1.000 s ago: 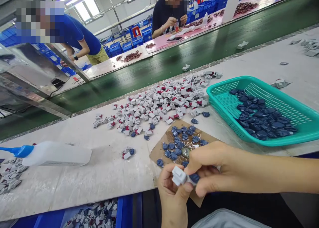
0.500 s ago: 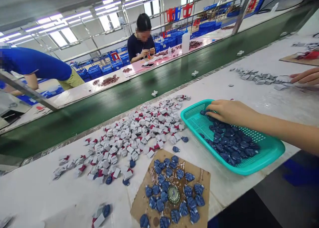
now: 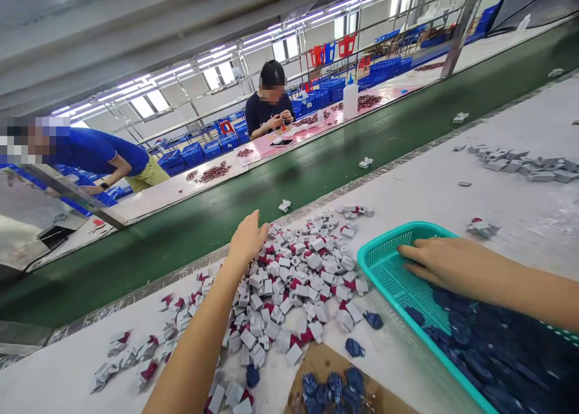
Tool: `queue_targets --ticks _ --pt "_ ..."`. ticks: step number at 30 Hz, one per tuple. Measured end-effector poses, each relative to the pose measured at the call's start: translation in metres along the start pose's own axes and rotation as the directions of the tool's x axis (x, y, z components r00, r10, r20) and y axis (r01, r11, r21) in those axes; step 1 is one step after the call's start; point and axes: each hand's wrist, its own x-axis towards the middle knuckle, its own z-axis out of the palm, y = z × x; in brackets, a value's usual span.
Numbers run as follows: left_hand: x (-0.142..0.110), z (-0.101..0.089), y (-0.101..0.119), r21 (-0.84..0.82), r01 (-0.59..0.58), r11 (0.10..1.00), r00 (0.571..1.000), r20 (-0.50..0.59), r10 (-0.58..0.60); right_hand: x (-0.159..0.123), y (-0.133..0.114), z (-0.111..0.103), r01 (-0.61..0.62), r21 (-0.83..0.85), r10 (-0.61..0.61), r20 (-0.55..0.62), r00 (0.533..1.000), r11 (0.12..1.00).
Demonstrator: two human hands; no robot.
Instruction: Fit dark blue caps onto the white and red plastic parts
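Observation:
My left hand (image 3: pixel 248 238) reaches past the far left side of a heap of grey-and-maroon plastic pieces (image 3: pixel 289 281), near the conveyor's edge. Its fingers are stretched out, with nothing visible in them. My right hand (image 3: pixel 446 262) is inside a turquoise perforated basket (image 3: pixel 418 228), fingers apart and pointing left, over its bare upper end. Dark blue moulded pieces shaped like small fists (image 3: pixel 506 354) fill the basket's lower part. More blue pieces lie on a brown cardboard sheet (image 3: pixel 380 390) at the bottom, partly cut off by the frame.
A green conveyor belt (image 3: pixel 217 221) runs behind the heap, carrying a few white pieces (image 3: pixel 284 205). Across it, one person (image 3: pixel 269 103) handles small parts and another person (image 3: pixel 99 152) bends over. Grey pieces (image 3: pixel 520 164) lie at right. A metal post (image 3: pixel 465 28) stands beyond the belt.
My left hand has come into view over the heap. My right hand remains in the basket, its fingers now off the blue pieces. The view has shifted; the hand at far right is gone.

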Motion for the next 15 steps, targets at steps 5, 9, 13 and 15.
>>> queue_targets --ticks 5,9,13,15 --pt "0.094 0.045 0.025 0.113 0.031 0.993 0.987 0.153 -0.048 -0.002 0.006 0.002 -0.001 0.018 0.0 0.048 0.999 1.0" --pt "0.096 0.051 0.031 0.14 0.076 0.987 0.981 0.166 -0.099 -0.007 0.001 0.0 0.022 -0.011 -0.022 -0.003 1.0 1.0" --pt "0.07 0.034 0.027 -0.01 0.107 0.994 0.99 0.097 -0.106 -0.013 -0.006 -0.007 0.048 0.07 -0.042 -0.084 0.996 0.996" --pt "0.042 0.02 0.024 -0.163 0.141 0.976 0.99 0.04 -0.136 -0.018 -0.01 -0.015 0.07 0.192 -0.047 -0.121 0.992 0.979"
